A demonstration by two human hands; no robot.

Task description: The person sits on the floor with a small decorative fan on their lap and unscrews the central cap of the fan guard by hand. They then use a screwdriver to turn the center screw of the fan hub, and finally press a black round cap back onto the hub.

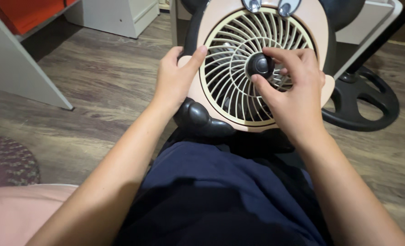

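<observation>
A cartoon-shaped table fan (220,27) with a pink face, black ears and a cream round grille (232,68) rests against my lap, facing me. My left hand (175,79) grips the fan's left rim, thumb lying on the edge of the grille. My right hand (291,91) has thumb and fingers closed around the black round knob (259,65) at the centre of the grille. Two shiny silver eyes (271,5) sit at the fan's top. A black rounded foot (197,119) of the fan shows below my left wrist.
My dark blue shorts (220,196) fill the foreground. A black round stand base (362,98) with a pole lies on the wooden floor at right. White furniture (24,68) stands at left, a white cabinet (116,16) behind, a woven mat (6,161) at lower left.
</observation>
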